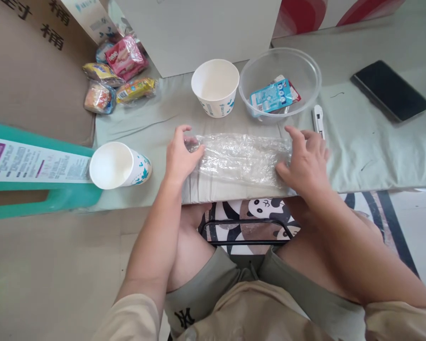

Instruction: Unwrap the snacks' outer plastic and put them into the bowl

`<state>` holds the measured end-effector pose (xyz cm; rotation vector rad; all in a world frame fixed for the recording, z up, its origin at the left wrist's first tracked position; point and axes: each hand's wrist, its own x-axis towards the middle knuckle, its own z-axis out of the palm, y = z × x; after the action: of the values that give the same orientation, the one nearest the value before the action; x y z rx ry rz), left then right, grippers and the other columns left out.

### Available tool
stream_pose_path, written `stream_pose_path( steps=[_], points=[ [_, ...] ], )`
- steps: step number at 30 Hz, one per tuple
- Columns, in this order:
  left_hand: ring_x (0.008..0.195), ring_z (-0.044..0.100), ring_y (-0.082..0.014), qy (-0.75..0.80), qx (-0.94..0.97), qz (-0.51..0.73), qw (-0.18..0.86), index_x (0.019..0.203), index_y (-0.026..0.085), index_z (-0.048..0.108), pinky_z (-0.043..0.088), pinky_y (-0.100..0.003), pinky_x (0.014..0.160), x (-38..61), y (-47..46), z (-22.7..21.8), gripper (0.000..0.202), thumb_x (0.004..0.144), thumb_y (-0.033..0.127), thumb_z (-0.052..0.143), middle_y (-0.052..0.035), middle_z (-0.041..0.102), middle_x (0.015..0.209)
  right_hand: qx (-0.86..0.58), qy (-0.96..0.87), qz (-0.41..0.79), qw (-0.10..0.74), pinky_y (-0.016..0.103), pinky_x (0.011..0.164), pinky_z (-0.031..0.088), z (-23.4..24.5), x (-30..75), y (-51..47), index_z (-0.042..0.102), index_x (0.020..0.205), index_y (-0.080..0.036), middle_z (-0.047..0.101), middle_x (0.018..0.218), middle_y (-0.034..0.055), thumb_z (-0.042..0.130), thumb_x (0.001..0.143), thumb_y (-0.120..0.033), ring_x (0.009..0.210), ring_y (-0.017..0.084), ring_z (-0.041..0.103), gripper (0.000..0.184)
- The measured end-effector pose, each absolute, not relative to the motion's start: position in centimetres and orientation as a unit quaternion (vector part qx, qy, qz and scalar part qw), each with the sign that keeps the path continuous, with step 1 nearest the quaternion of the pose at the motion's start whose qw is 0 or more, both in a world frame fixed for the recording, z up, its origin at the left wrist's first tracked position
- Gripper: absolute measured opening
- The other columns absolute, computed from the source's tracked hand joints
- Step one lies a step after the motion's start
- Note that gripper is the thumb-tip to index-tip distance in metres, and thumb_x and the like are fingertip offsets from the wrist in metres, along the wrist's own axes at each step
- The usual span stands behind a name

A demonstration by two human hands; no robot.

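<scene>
A crinkled clear plastic bag (239, 158) lies flat on the cloth in front of me, near the table's front edge. At its left end is my left hand (181, 156), thumb and fingers spread apart. My right hand (303, 161) sits at the other end, also with its fingers apart and curved. Both hands touch or hover just over the plastic; which, I cannot tell. Beyond the bag stand a white paper tub (216, 90) and a clear plastic bowl (246, 102) with a blue packet (270, 97) and other packets inside. A white box cutter (318, 121) lies beyond my right hand.
Another paper tub (111, 166) stands tilted at the left, beside a green-edged box (67, 199). Wrapped snacks (126, 57) are piled at the back left, near a large cardboard box (31, 71). A white box (213, 28) stands behind; a black phone (390, 90) lies right.
</scene>
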<state>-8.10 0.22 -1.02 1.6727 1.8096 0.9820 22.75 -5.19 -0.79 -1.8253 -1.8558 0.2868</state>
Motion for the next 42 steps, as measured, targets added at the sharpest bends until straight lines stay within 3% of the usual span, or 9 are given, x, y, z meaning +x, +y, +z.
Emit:
stream_pose_path(
  steps=[7,13,18,23,27,31,34,38,42],
  points=[
    [0.085,0.072,-0.0161,0.517,0.585,0.354,0.514,0.117,0.029,0.052,0.058,-0.028,0.073,-6.9,-0.9,1.3,0.051,0.071,0.018,0.072,0.0037,0.06,0.085,-0.583,-0.736,0.176,0.297,0.063,0.112,0.04,2.8,23.1,-5.5,0.058,0.134,-0.029,0.058,0.136,0.0158,0.069,0.083,-0.034,0.133,0.04,0.052,0.052],
    [0.073,0.074,-0.0156,0.427,0.569,0.276,0.646,0.113,0.027,0.055,0.06,-0.028,0.068,-6.1,-1.8,2.9,0.051,0.068,0.021,0.078,0.0036,0.062,0.085,-0.409,-0.831,0.322,0.198,0.058,0.116,0.04,2.7,18.6,-2.1,0.05,0.146,-0.023,0.054,0.153,0.016,0.081,0.069,-0.035,0.143,0.039,0.047,0.084],
    [0.074,0.076,-0.0183,0.437,0.557,0.301,0.639,0.117,0.029,0.056,0.061,-0.029,0.066,-7.1,-1.7,3.2,0.064,0.062,0.031,0.088,-0.0016,0.073,0.099,-0.368,-0.834,0.394,0.114,0.04,0.081,0.052,3.0,16.9,-1.3,0.07,0.091,-0.021,0.076,0.088,0.0054,0.067,0.08,-0.025,0.084,0.025,0.071,0.012],
    [0.105,0.076,-0.0215,0.465,0.412,0.511,0.594,0.111,0.031,0.058,0.063,-0.029,0.079,-7.3,-0.2,2.4,0.059,0.066,0.061,0.082,-0.0023,0.073,0.123,-0.452,-0.687,0.502,0.268,0.03,0.058,0.046,3.4,17.0,-1.6,0.062,0.075,-0.021,0.067,0.068,-0.001,0.064,0.082,-0.028,0.056,0.014,0.062,0.01],
    [0.121,0.071,-0.0333,0.472,0.413,0.401,0.668,0.107,0.022,0.063,0.065,-0.044,0.086,-4.9,-0.3,1.8,0.071,0.077,0.086,0.052,-0.0153,0.071,0.132,-0.518,-0.529,0.543,0.397,0.027,0.055,0.048,2.2,16.5,-2.0,0.055,0.075,-0.022,0.066,0.071,-0.0016,0.067,0.081,-0.031,0.056,0.012,0.064,0.015],
    [0.096,0.078,-0.0284,0.502,0.475,0.316,0.65,0.106,0.018,0.066,0.064,-0.038,0.073,-2.4,-1.0,1.1,0.044,0.079,0.051,0.075,-0.0152,0.078,0.112,-0.523,-0.506,0.529,0.437,0.029,0.063,0.056,0.9,17.0,-2.5,0.057,0.081,-0.022,0.07,0.079,0.0,0.074,0.078,-0.035,0.068,0.015,0.069,0.021],
    [0.076,0.077,-0.0183,0.553,0.511,0.335,0.567,0.1,0.018,0.068,0.06,-0.03,0.064,-2.0,-1.0,0.8,0.02,0.083,0.028,0.068,-0.0096,0.079,0.104,-0.507,-0.509,0.569,0.4,0.033,0.064,0.06,0.3,18.3,-3.0,0.065,0.106,-0.022,0.077,0.095,0.0045,0.079,0.075,-0.039,0.073,0.018,0.072,0.038],
    [0.063,0.07,-0.0122,0.522,0.596,0.379,0.478,0.099,0.02,0.07,0.055,-0.026,0.057,-3.0,-0.9,1.0,0.017,0.088,0.032,0.064,-0.0066,0.078,0.106,-0.485,-0.559,0.586,0.331,0.031,0.057,0.057,0.4,19.4,-3.3,0.072,0.106,-0.021,0.078,0.088,0.0033,0.073,0.08,-0.035,0.056,0.014,0.066,0.03],
    [0.074,0.075,-0.0155,0.478,0.6,0.356,0.534,0.123,0.028,0.061,0.059,-0.027,0.064,-3.3,-1.1,1.2,0.054,0.076,0.045,0.081,-0.0071,0.075,0.119,-0.515,-0.534,0.542,0.395,0.028,0.051,0.053,0.6,19.4,-3.1,0.076,0.098,-0.022,0.079,0.103,0.0034,0.063,0.082,-0.025,0.046,0.008,0.057,0.021]
  ],
)
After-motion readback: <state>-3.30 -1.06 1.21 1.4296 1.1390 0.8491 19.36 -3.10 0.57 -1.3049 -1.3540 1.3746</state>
